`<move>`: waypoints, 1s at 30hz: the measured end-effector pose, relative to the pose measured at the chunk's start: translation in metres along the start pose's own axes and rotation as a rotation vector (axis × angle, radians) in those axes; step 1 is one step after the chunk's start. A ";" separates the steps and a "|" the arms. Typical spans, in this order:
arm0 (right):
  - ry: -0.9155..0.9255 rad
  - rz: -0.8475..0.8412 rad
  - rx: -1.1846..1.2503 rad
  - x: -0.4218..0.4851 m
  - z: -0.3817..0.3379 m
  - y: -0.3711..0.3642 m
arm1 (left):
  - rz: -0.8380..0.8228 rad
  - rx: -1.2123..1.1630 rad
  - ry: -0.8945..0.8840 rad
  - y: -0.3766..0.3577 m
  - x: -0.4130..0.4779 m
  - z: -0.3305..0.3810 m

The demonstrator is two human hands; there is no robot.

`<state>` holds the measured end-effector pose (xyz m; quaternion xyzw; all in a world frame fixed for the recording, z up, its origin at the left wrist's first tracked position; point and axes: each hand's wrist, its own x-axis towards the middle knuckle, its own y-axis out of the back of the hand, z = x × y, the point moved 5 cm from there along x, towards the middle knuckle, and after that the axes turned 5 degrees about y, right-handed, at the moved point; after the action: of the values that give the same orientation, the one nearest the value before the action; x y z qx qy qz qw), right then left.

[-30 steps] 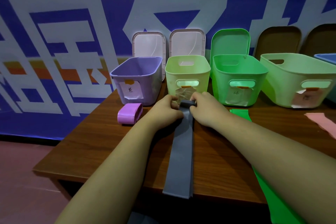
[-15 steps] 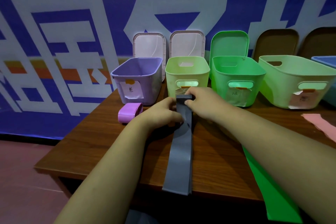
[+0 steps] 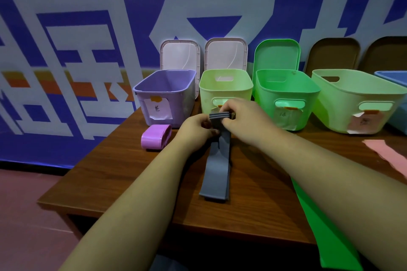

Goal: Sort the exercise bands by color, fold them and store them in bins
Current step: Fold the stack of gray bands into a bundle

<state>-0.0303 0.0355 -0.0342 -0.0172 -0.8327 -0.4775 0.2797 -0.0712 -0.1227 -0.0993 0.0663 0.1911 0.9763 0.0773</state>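
A long grey exercise band lies lengthwise on the wooden table, its far end folded into a small stack. My left hand pinches that band just below the fold. My right hand grips the folded far end from the right. A folded purple band rests in front of the purple bin. A green band runs under my right forearm and hangs over the table's near edge. A pink band lies at the far right.
Behind the purple bin's neighbours stand a pale green bin, a bright green bin, another pale green bin and a blue bin's edge. Lids lean on the blue wall banner. The table's left edge drops to the floor.
The band's near end has slid further onto the table as the far end was folded over again. Both hands stay at the fold, slightly raised toward the bins.
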 end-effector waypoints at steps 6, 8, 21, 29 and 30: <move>0.016 -0.037 0.049 -0.030 -0.011 -0.008 | -0.092 0.155 -0.022 0.007 -0.002 -0.003; 0.029 -0.063 0.048 -0.042 -0.018 -0.010 | -0.103 0.210 -0.023 0.010 -0.005 -0.003; 0.032 -0.226 -0.104 -0.078 -0.024 -0.026 | -0.026 0.183 0.056 0.007 -0.014 -0.002; -0.032 -0.143 -0.082 -0.070 -0.013 -0.024 | -0.017 0.073 0.139 0.009 -0.012 -0.009; -0.055 -0.139 -0.081 -0.065 -0.009 -0.025 | -0.002 0.126 0.131 0.011 -0.012 -0.009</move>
<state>0.0217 0.0300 -0.0817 0.0162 -0.8192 -0.5285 0.2221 -0.0622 -0.1385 -0.1041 0.0070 0.2568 0.9645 0.0612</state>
